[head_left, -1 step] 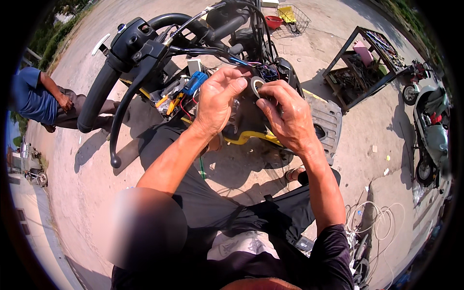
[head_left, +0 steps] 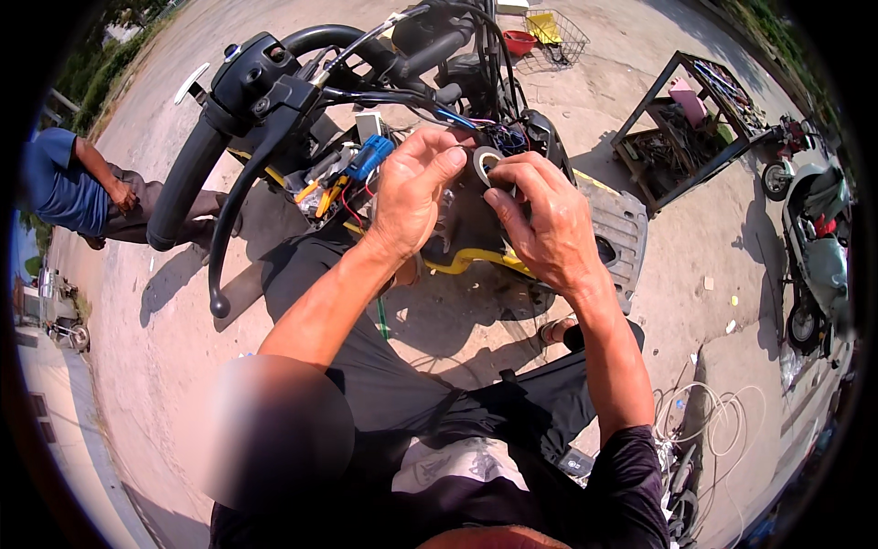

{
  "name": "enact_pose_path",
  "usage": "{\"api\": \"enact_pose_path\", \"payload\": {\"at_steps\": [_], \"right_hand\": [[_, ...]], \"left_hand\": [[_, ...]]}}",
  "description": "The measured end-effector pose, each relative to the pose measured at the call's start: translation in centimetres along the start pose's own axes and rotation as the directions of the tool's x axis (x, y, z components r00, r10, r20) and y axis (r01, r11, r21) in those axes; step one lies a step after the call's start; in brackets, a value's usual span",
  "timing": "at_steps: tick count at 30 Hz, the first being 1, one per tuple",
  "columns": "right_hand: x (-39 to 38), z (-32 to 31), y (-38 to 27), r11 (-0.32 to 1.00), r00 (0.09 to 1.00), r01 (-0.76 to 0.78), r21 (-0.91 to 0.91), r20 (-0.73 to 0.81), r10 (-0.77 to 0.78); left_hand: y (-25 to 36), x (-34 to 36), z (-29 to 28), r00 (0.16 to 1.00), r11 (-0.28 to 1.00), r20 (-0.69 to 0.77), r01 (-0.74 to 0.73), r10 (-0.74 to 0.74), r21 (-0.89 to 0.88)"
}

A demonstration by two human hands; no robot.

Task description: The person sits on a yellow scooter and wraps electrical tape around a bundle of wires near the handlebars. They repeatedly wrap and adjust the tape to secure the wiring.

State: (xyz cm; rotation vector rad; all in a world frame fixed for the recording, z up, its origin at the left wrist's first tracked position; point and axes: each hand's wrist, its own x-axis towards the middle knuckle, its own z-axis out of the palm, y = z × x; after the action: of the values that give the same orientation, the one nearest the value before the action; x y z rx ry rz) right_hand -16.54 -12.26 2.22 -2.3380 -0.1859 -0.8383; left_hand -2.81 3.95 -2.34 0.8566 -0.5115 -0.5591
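My right hand point(head_left: 547, 215) holds a roll of tape point(head_left: 478, 166) between thumb and bent fingers, its pale ring facing left. Close beside the roll, my left hand point(head_left: 413, 183) is closed in a pinch, thumb against forefinger. Whatever lies between those fingertips is too small to make out. Both hands are raised in front of a scooter's handlebar column, next to a bundle of exposed wires point(head_left: 514, 137). A black brake lever point(head_left: 240, 183) and a rubber handlebar grip point(head_left: 186, 183) stand to the left.
Left of my hands lie a blue tool point(head_left: 369, 157) and yellow-handled pliers point(head_left: 329, 198). A person in a blue shirt point(head_left: 69, 183) is at far left. To the right are a metal rack point(head_left: 651, 160), a parked scooter point(head_left: 823, 256) and a coiled pale cable point(head_left: 727, 421).
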Motion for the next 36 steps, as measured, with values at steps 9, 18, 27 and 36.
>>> {"api": "enact_pose_path", "payload": {"at_steps": [9, 18, 27, 36], "right_hand": [[4.8, -1.9, -2.7, 0.930, 0.986, 0.118, -0.349, 0.153, -0.067], [8.5, -2.5, -2.7, 0.883, 0.957, 0.258, -0.393, 0.232, -0.176], [8.4, -0.9, -0.3, 0.936, 0.986, 0.164, -0.311, 0.074, -0.148], [8.1, 1.9, 1.6, 0.972, 0.967, -0.154, 0.177, -0.173, 0.185]], "left_hand": [[-0.6, 0.5, 0.3, 0.996, 0.974, -0.081, 0.026, -0.045, -0.227], [-1.7, 2.0, 2.5, 0.992, 0.929, -0.119, 0.002, -0.049, -0.370], [-1.5, 3.2, 3.2, 0.952, 0.901, -0.261, 0.030, -0.157, -0.432], [-1.8, 3.1, 1.9, 0.943, 0.922, -0.275, 0.070, -0.185, -0.382]]}}
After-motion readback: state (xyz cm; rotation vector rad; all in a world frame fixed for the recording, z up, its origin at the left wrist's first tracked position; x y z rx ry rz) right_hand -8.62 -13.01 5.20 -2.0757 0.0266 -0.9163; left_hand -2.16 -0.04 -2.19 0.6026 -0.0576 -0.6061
